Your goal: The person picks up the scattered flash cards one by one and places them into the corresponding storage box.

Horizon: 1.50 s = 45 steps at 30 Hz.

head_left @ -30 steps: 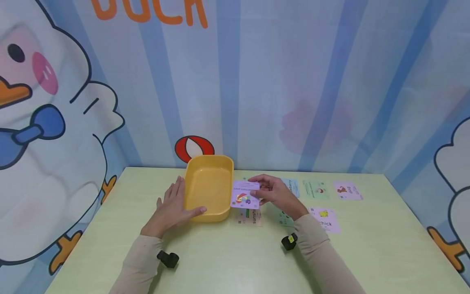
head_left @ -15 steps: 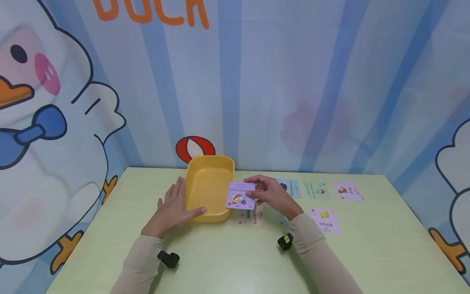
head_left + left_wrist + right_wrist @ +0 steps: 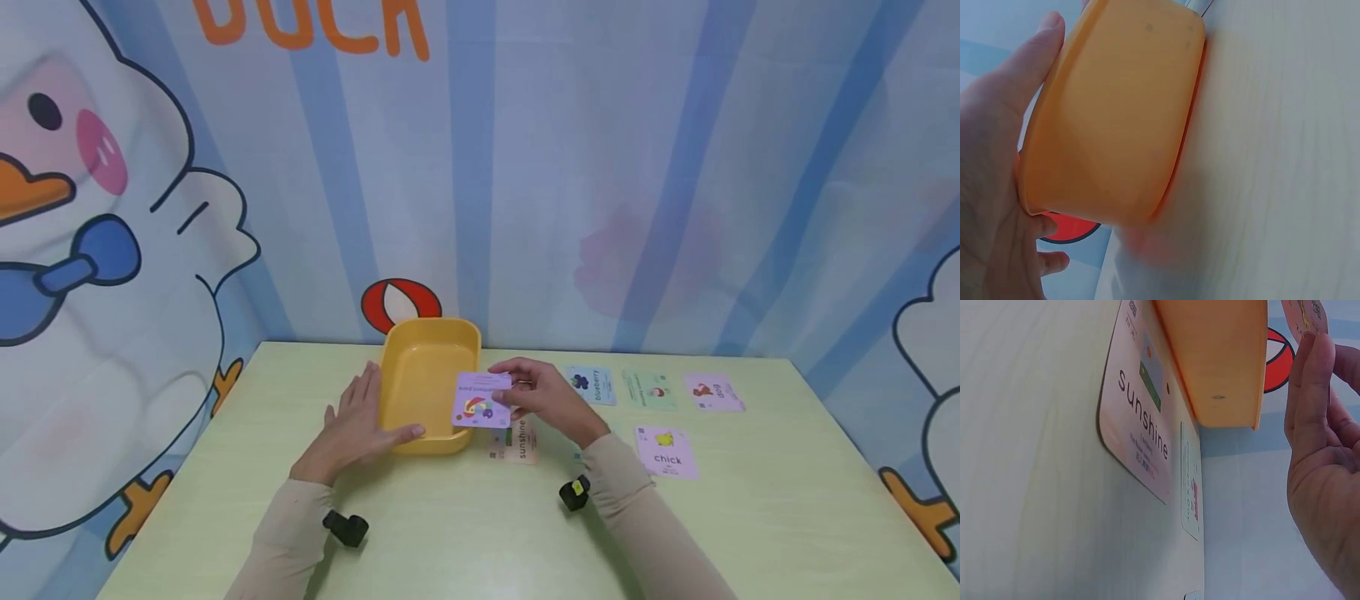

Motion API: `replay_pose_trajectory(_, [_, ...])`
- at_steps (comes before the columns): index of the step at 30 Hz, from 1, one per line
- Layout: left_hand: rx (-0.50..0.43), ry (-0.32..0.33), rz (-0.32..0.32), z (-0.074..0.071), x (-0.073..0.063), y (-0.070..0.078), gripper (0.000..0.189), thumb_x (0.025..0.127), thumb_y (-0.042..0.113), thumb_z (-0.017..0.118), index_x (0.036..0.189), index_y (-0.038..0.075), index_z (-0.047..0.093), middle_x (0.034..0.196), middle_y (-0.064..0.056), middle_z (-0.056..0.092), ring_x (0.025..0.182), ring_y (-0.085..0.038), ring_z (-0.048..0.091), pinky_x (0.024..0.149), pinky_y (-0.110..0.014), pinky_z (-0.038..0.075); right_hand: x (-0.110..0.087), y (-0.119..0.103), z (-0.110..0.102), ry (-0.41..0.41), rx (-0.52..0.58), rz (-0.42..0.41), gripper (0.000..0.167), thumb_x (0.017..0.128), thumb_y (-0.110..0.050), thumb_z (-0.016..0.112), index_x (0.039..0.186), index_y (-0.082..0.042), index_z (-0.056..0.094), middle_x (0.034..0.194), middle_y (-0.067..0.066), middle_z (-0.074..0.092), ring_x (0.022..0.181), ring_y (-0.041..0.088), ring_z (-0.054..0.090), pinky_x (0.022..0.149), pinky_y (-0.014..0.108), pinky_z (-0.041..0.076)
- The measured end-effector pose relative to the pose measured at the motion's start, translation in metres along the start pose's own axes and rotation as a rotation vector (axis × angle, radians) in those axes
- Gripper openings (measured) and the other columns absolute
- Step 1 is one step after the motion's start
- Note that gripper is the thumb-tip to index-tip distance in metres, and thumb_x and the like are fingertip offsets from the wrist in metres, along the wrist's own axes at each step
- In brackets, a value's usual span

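A yellow tray [image 3: 420, 375] stands on the table, its near wall [image 3: 1116, 112] filling much of the left wrist view. My left hand [image 3: 352, 429] rests against the tray's left side, fingers straight and thumb over the near rim. With thumb and fingertips, my right hand [image 3: 551, 400] pinches a purple picture card [image 3: 476, 407] above the tray's right rim. Only a corner of that card shows at the top of the right wrist view. Below it, right of the tray, lies a card reading "sunshine" [image 3: 517, 446], partly covered in the head view.
Further right lie a blue "blueberry" card [image 3: 592, 385], a green card [image 3: 649, 390], a purple "dog" card [image 3: 714, 392] and a purple "chick" card [image 3: 667, 454]. Behind the table [image 3: 465, 533] hangs a striped duck-print cloth [image 3: 525, 167].
My right hand has moved left with the purple card, from beside the tray to over its right rim, uncovering more of the blueberry and chick cards. The left hand stays on the tray.
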<state>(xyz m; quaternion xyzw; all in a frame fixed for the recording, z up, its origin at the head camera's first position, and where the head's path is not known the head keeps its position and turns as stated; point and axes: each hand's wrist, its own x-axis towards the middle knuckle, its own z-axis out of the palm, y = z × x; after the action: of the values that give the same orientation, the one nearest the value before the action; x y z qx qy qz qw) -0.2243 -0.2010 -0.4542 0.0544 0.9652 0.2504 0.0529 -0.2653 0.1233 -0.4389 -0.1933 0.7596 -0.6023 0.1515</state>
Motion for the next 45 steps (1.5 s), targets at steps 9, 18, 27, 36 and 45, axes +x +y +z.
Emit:
replay_pose_trajectory(9, [0.014, -0.001, -0.002, -0.002, 0.000, 0.001, 0.131, 0.079, 0.077, 0.064, 0.162, 0.005, -0.007, 0.171, -0.015, -0.006, 0.154, -0.046, 0.000, 0.113, -0.080, 0.002, 0.008, -0.007, 0.007, -0.004, 0.008, -0.013, 0.042, 0.094, -0.022, 0.075, 0.133, -0.013, 0.062, 0.111, 0.013, 0.070, 0.091, 0.025, 0.072, 0.079, 0.043, 0.062])
replay_pose_trajectory(18, [0.046, 0.003, -0.012, 0.000, -0.001, 0.000, 0.138, 0.072, 0.088, 0.059, 0.163, 0.008, -0.007, 0.172, -0.011, -0.008, 0.154, -0.046, 0.001, 0.113, -0.079, 0.004, 0.020, -0.012, 0.018, 0.022, -0.020, -0.007, 0.041, 0.094, -0.016, 0.074, 0.134, -0.009, 0.062, 0.108, 0.014, 0.066, 0.088, 0.022, 0.072, 0.077, 0.037, 0.063])
replay_pose_trajectory(27, [0.035, -0.005, -0.014, -0.001, -0.001, 0.000, 0.135, 0.075, 0.084, 0.061, 0.163, 0.009, -0.008, 0.171, -0.010, -0.010, 0.155, -0.046, -0.001, 0.114, -0.079, 0.003, 0.029, -0.014, 0.025, 0.016, -0.031, -0.006, 0.041, 0.093, -0.016, 0.075, 0.133, -0.011, 0.064, 0.107, 0.013, 0.065, 0.087, 0.022, 0.071, 0.074, 0.035, 0.063])
replay_pose_trajectory(36, [0.033, -0.014, -0.022, -0.001, -0.001, 0.000, 0.134, 0.075, 0.084, 0.061, 0.163, 0.010, -0.010, 0.171, -0.009, -0.011, 0.155, -0.044, -0.003, 0.114, -0.077, 0.001, 0.036, -0.015, 0.031, 0.023, -0.058, 0.006, 0.041, 0.093, -0.016, 0.075, 0.132, -0.012, 0.065, 0.108, 0.012, 0.065, 0.087, 0.023, 0.070, 0.076, 0.035, 0.063])
replay_pose_trajectory(45, [0.019, -0.021, -0.012, -0.002, -0.001, 0.003, 0.139, 0.071, 0.089, 0.058, 0.163, 0.009, -0.008, 0.172, -0.011, -0.009, 0.155, -0.043, -0.001, 0.113, -0.079, 0.001, 0.040, -0.020, 0.038, 0.021, -0.039, 0.009, 0.041, 0.093, -0.013, 0.074, 0.133, -0.011, 0.064, 0.107, 0.013, 0.066, 0.086, 0.024, 0.070, 0.075, 0.036, 0.063])
